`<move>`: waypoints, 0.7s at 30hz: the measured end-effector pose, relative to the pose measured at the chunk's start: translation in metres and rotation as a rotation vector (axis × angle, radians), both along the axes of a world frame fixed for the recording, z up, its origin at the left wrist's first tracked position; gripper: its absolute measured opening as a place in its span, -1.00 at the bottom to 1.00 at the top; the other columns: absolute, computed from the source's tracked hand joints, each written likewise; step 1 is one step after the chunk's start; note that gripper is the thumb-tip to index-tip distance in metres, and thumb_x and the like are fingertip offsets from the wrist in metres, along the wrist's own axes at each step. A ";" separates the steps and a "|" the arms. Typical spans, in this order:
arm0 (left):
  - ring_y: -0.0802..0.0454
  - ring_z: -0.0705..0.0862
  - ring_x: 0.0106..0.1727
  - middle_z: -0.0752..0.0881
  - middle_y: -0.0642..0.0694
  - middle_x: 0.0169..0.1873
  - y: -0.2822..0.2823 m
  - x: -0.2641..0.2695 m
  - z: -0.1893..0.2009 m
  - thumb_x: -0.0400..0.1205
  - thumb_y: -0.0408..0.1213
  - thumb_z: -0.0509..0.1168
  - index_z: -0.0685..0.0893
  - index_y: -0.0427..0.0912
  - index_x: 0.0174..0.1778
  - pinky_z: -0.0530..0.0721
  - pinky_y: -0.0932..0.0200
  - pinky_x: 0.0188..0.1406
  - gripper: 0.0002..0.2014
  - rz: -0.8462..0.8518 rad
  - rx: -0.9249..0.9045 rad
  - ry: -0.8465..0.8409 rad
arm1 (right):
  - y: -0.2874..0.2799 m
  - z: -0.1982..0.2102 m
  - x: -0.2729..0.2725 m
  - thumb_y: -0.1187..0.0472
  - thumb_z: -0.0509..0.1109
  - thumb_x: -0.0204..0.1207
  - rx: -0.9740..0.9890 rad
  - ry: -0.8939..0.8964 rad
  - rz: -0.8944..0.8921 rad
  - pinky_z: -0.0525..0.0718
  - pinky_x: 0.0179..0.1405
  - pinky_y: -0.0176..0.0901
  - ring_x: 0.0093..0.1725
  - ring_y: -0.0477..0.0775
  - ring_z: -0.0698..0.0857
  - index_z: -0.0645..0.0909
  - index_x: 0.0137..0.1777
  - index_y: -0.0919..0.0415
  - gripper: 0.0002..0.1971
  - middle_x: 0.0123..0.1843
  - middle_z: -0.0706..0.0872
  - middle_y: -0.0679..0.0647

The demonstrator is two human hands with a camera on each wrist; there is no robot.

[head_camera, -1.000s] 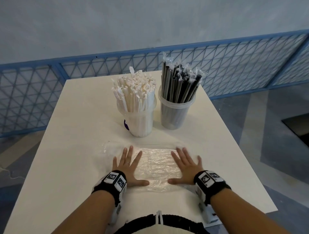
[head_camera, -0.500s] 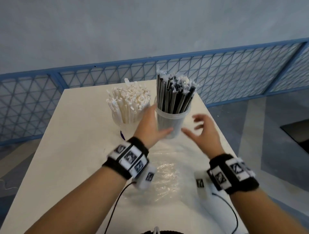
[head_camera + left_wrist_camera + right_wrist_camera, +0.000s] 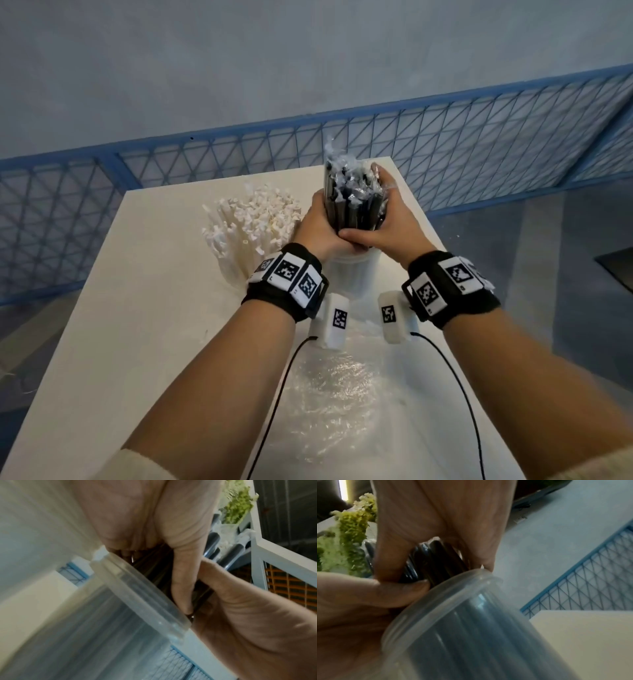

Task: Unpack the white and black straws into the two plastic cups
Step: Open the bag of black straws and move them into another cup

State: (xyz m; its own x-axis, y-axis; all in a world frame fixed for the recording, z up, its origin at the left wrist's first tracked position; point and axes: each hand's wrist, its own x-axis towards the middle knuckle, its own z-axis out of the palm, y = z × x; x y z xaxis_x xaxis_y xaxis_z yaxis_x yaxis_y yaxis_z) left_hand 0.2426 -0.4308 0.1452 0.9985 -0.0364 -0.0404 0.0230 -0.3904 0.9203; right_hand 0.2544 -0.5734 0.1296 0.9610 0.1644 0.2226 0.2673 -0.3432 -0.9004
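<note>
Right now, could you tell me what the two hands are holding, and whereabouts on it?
Both the left hand and the right hand grip the bundle of black straws, around its middle just above the rim of the plastic cup.

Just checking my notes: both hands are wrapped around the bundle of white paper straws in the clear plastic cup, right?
Not quite. Both the left hand and the right hand grip the bundle of black straws in its clear plastic cup; the head view shows it.

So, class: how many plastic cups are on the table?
2. One holds the black straws that both hands grip; the other, left of it, holds the white straws and is mostly hidden.
</note>
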 end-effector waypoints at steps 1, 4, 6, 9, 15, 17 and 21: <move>0.09 0.57 0.13 0.59 0.01 0.08 0.001 0.001 -0.002 0.14 -0.50 0.62 0.29 -0.18 0.43 0.55 0.49 -0.15 -0.05 0.001 -0.038 -0.012 | 0.001 -0.001 0.000 0.26 0.67 0.19 0.013 -0.030 -0.005 0.31 0.24 -0.74 0.34 -0.27 0.43 0.11 0.59 0.13 0.03 0.36 0.42 -0.13; 0.12 0.61 0.05 0.63 0.09 -0.04 0.001 0.004 -0.009 0.16 -0.57 0.60 0.40 -0.13 0.31 0.59 0.47 -0.10 -0.17 0.019 -0.137 -0.057 | -0.002 0.002 0.002 0.19 0.64 0.24 0.010 -0.085 -0.029 0.48 0.38 -0.35 0.34 -0.09 0.53 0.27 0.48 0.10 -0.16 0.36 0.52 -0.03; 0.15 0.64 0.03 0.65 0.15 -0.07 -0.002 0.006 -0.008 0.21 -0.53 0.59 0.44 -0.05 0.20 0.64 0.28 0.01 -0.28 0.020 -0.159 -0.099 | -0.003 0.006 0.002 0.17 0.59 0.30 0.026 -0.106 -0.050 0.56 0.38 -0.05 0.32 0.01 0.57 0.32 0.41 0.13 -0.28 0.33 0.56 0.06; 0.19 0.65 0.01 0.66 0.17 -0.08 -0.010 0.008 0.004 0.28 -0.46 0.58 0.46 -0.01 0.14 0.64 0.22 0.06 -0.39 0.041 -0.188 -0.174 | -0.002 0.013 0.001 0.08 0.50 0.35 0.086 -0.147 -0.083 0.56 0.39 0.07 0.35 0.04 0.57 0.34 0.38 0.20 -0.37 0.32 0.58 0.15; 0.05 0.66 0.20 0.68 -0.01 0.11 -0.016 0.007 0.043 0.20 -0.30 0.60 0.42 -0.13 0.29 0.63 0.00 0.26 -0.25 0.006 -0.238 -0.281 | -0.007 0.047 0.002 0.09 0.44 0.41 0.203 -0.244 -0.078 0.54 0.43 0.00 0.39 0.01 0.54 0.27 0.44 0.23 -0.35 0.40 0.50 0.18; 0.03 0.61 0.30 0.61 -0.09 0.26 -0.015 0.003 0.049 0.15 -0.24 0.63 0.33 -0.15 0.40 0.59 -0.02 0.33 -0.09 0.044 -0.268 -0.308 | -0.011 0.052 0.001 0.10 0.44 0.43 0.216 -0.272 -0.046 0.51 0.43 -0.17 0.42 -0.14 0.48 0.24 0.50 0.24 -0.31 0.46 0.42 0.14; 0.01 0.17 0.60 0.11 -0.19 0.60 -0.014 -0.010 0.061 0.33 -0.36 0.53 -0.01 -0.10 0.62 0.45 -0.01 0.47 0.05 0.024 -0.010 -0.540 | -0.008 0.045 -0.004 -0.11 0.31 0.46 0.125 -0.278 -0.042 0.38 0.49 -0.25 0.45 -0.27 0.36 0.27 0.48 -0.02 -0.40 0.46 0.33 -0.23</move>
